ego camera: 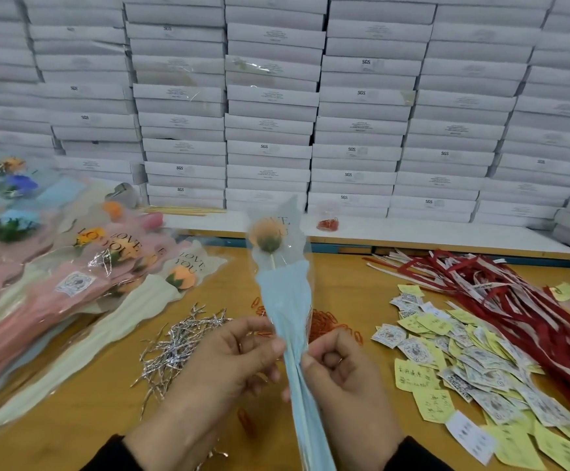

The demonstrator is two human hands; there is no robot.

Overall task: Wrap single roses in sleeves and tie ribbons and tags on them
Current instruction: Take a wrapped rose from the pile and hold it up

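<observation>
Above the yellow bench [351,290], a light, crinkly blue sleeve [285,307] holding an orange rose [266,234] is pinched at its gathered neck by both hands' fingers [270,348], best gripped there, gently.

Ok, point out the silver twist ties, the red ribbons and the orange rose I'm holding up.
Silver twist ties [178,345]: head view, middle of the pile.
Red ribbons [501,300]: head view, middle of the heap.
Orange rose [266,234]: head view, on the bloom inside the sleeve.
</observation>
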